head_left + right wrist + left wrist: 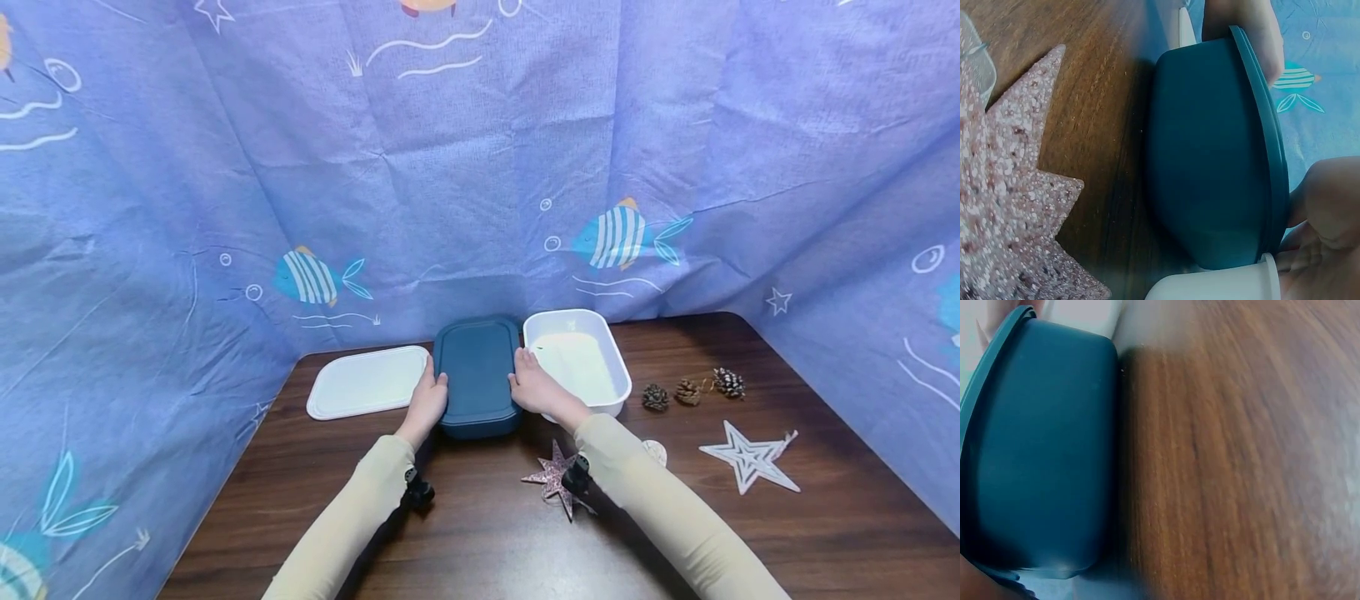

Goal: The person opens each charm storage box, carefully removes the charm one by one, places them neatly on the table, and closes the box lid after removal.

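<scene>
A dark teal food container point(478, 371) with its lid on stands at the back middle of the table. My left hand point(426, 404) grips its left side, the thumb up by the lid's edge. On the opposite side my right hand point(542, 390) holds the rim, between this container and a white open container point(619, 367). Flat on the table to the left lies a white lid point(367, 383), its right end behind my left fingers. The right wrist view shows the teal container's front wall point(1210, 150) with my right hand point(1329, 219) at its lid edge.
Under my right forearm lies a pink glitter star point(553, 475), beside a partly covered white round piece point(655, 452). Farther right are pine cones point(687, 392) and a white star ornament point(750, 458). A blue fish-print curtain point(465, 250) hangs behind the table point(480, 533).
</scene>
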